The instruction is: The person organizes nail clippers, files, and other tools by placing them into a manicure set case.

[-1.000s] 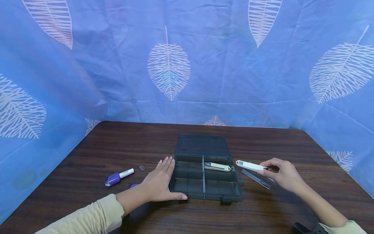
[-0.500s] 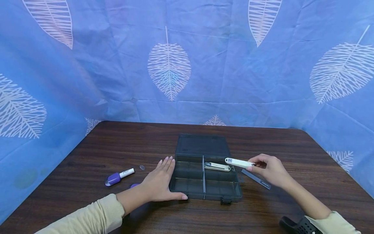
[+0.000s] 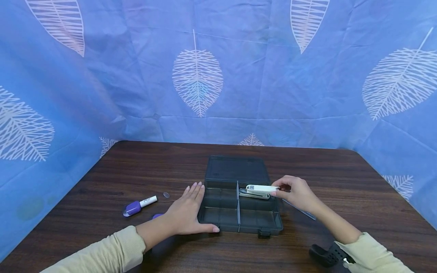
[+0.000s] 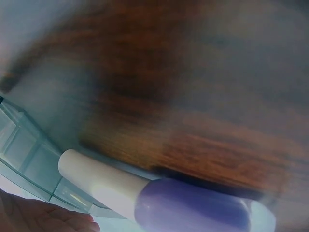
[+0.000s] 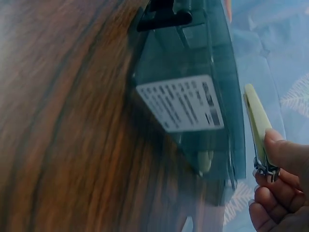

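My right hand (image 3: 297, 193) pinches a cream nail clipper (image 3: 258, 189) by its metal cutting end, between thumb and fingers. This clipper overlaps the back right compartment of the dark see-through box (image 3: 220, 217), where a second nail clipper (image 3: 252, 194) lies. In the right wrist view, the held clipper (image 5: 259, 118) tilts beside the box wall, which bears a white printed label (image 5: 186, 104). The box's lid (image 3: 235, 168) lies back. My left hand (image 3: 186, 216) rests along the box's left side, fingers straight and thumb at the front corner.
Left of the box lie a purple nail polish bottle (image 3: 132, 208) with a white cap and a small clear disc (image 3: 166, 195). Another purple bottle (image 4: 193, 205) lies by the left wrist. A thin flat strip (image 3: 304, 212) sits right of the box, partly behind the right hand.
My right hand has carried the nail clipper leftward, from above the strip beside the box to over the back right compartment. The left hand and box have stayed put.
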Motion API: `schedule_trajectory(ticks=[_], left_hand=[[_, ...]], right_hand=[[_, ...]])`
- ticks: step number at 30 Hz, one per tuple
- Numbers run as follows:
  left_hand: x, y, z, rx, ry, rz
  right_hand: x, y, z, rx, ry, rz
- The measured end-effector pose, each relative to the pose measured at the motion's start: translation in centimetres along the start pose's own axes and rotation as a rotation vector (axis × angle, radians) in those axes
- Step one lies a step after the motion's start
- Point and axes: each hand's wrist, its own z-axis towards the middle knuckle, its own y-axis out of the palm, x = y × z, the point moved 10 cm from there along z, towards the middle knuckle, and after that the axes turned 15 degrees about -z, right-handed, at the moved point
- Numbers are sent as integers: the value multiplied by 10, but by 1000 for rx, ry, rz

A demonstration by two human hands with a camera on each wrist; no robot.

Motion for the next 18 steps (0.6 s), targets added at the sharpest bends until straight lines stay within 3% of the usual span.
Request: schedule_trajectory(ticks=[8,18], left_hand=[[1,0,0,2,4,1],[1,0,0,3,3,4]], right_hand=[[-14,16,12,-49,-70,-5],[-29,26,19,-131,-144,-96]])
